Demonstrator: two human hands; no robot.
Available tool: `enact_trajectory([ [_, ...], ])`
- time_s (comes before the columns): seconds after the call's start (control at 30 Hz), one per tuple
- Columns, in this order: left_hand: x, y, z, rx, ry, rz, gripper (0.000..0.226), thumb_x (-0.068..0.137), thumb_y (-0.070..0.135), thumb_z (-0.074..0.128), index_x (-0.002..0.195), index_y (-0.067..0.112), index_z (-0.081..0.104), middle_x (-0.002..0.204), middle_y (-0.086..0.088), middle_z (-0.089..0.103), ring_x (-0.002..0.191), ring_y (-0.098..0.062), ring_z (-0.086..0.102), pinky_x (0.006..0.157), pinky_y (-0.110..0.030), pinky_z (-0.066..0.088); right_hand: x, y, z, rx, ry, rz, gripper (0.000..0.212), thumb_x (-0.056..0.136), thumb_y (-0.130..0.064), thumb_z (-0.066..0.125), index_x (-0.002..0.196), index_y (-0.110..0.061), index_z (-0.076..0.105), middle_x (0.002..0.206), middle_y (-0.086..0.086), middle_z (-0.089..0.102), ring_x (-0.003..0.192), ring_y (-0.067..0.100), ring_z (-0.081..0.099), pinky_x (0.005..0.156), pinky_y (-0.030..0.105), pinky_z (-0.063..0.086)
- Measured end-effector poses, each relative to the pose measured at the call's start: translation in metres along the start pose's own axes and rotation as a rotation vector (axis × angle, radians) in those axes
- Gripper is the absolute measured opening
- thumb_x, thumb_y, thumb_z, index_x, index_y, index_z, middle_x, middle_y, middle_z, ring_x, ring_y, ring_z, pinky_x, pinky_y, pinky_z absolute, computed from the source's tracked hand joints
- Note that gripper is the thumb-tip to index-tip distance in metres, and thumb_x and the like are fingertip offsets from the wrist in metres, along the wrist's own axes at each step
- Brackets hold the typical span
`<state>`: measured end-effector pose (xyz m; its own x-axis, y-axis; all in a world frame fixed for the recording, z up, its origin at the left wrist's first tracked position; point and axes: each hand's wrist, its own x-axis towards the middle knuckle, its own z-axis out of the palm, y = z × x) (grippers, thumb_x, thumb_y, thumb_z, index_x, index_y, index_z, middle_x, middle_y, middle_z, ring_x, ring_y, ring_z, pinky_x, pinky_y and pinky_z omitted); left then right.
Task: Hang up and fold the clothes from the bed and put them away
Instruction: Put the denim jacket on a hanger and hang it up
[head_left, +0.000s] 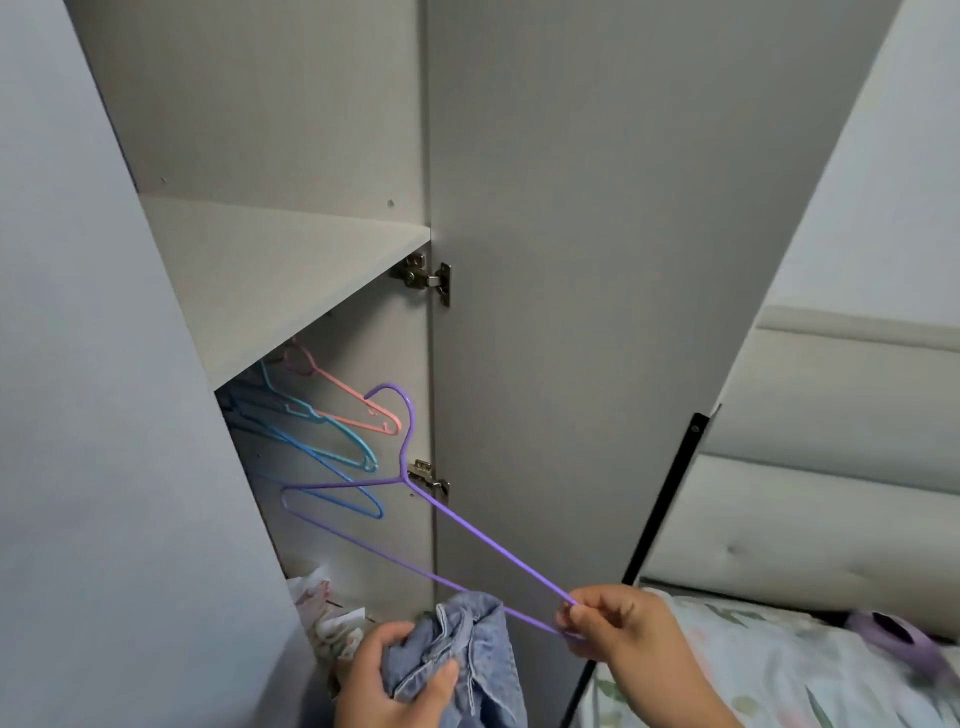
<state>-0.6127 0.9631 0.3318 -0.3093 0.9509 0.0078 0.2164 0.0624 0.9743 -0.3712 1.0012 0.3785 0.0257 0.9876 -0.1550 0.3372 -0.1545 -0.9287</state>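
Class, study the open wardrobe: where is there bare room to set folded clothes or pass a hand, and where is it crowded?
Free: the shelf top, between the left panel and the upper hinge. Crowded: beneath it, where hangers bunch on the left, and lower down, crumpled clothes.

Bedroom: wardrobe (571, 260), bed (779, 675).

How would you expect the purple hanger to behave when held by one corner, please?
The purple hanger is probably stiff: its thin frame holds shape though the right hand pinches only one end. Likely light: that pinch alone carries it.
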Motion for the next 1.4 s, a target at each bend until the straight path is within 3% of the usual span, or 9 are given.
enact_trajectory([
  [0.17,-0.031,0.031,0.017,-0.031,-0.015,-0.007,0.040,0.061,0.002,0.090,0.081,0.024,0.063,0.071,0.017,0.070,0.069,0.003,0.065,0.059,-0.008,0.044,-0.059,0.005,0.014,0.213,0.000,0.068,0.034,0.084,0.012,0.052,0.062,-0.013,0.057,0.090,0.014,0.074,0.085,0.021,0.071,0.084,0.041,0.057],
  [0.33,-0.074,0.040,0.002,-0.038,-0.157,0.040,0.039,0.065,0.001,0.088,0.084,0.024,0.063,0.080,0.022,0.070,0.065,0.005,0.064,0.056,-0.003,0.043,-0.120,0.005,0.028,0.053,0.015,0.067,0.017,0.060,-0.019,0.054,0.044,-0.021,0.048,0.051,-0.008,0.044,0.065,0.015,0.044,0.070,0.035,0.042],
  [0.43,-0.101,0.045,-0.006,-0.055,-0.239,0.079,0.039,0.065,0.002,0.089,0.085,0.023,0.064,0.077,0.009,0.072,0.064,0.000,0.065,0.057,-0.009,0.046,-0.162,0.002,0.038,0.153,0.063,0.018,0.014,0.058,-0.016,0.047,0.046,-0.020,0.041,0.055,-0.002,0.036,0.064,0.016,0.034,0.066,0.037,0.030],
  [0.67,-0.178,0.060,-0.028,-0.094,-0.439,0.120,0.042,0.061,0.002,0.090,0.090,0.020,0.065,0.082,-0.005,0.069,0.069,-0.008,0.065,0.065,-0.020,0.050,-0.279,-0.005,0.041,0.038,0.206,-0.054,0.015,0.067,-0.019,0.042,0.059,-0.032,0.041,0.060,-0.008,0.038,0.059,0.006,0.038,0.056,0.016,0.031],
  [0.9,-0.231,0.067,-0.012,-0.167,-0.746,0.111,0.041,0.066,-0.004,0.086,0.092,0.015,0.061,0.075,0.000,0.069,0.062,-0.004,0.063,0.056,-0.010,0.045,-0.339,0.014,0.024,0.134,0.371,0.042,0.007,0.057,-0.017,0.046,0.056,-0.020,0.039,0.061,-0.002,0.034,0.060,0.012,0.034,0.056,0.025,0.028],
  [1.03,-0.247,0.069,0.010,-0.249,-0.881,0.121,0.048,0.060,0.023,0.086,0.101,0.024,0.062,0.086,0.012,0.072,0.072,-0.006,0.068,0.065,-0.011,0.048,-0.351,0.018,0.009,0.134,0.493,0.059,0.016,0.062,-0.019,0.044,0.064,-0.009,0.032,0.068,0.003,0.030,0.063,0.015,0.030,0.058,0.029,0.025],
  [1.2,-0.240,0.075,0.042,-0.419,-1.058,0.003,0.053,0.060,0.045,0.080,0.108,0.030,0.066,0.100,-0.016,0.070,0.092,-0.040,0.065,0.088,-0.051,0.049,-0.348,0.024,-0.021,0.088,0.426,0.210,0.033,0.098,-0.016,0.049,0.067,-0.008,0.043,0.065,0.002,0.040,0.056,0.015,0.037,0.052,0.022,0.035],
  [1.3,-0.236,0.083,0.067,-0.446,-1.090,-0.005,0.055,0.061,0.047,0.084,0.109,0.027,0.067,0.102,-0.016,0.071,0.092,-0.036,0.068,0.086,-0.047,0.053,-0.347,0.015,-0.033,0.169,0.601,0.019,0.036,0.086,-0.048,0.060,0.072,-0.015,0.054,0.069,-0.004,0.039,0.065,0.011,0.036,0.057,0.027,0.029],
  [1.4,-0.228,0.090,0.096,-0.543,-1.139,-0.119,0.035,0.066,0.023,0.081,0.099,0.025,0.072,0.099,-0.014,0.074,0.087,-0.029,0.072,0.071,-0.032,0.058,-0.342,0.024,-0.048,0.284,0.658,0.026,0.053,0.078,-0.052,0.060,0.083,0.000,0.054,0.073,0.002,0.042,0.066,0.013,0.039,0.059,0.027,0.031],
])
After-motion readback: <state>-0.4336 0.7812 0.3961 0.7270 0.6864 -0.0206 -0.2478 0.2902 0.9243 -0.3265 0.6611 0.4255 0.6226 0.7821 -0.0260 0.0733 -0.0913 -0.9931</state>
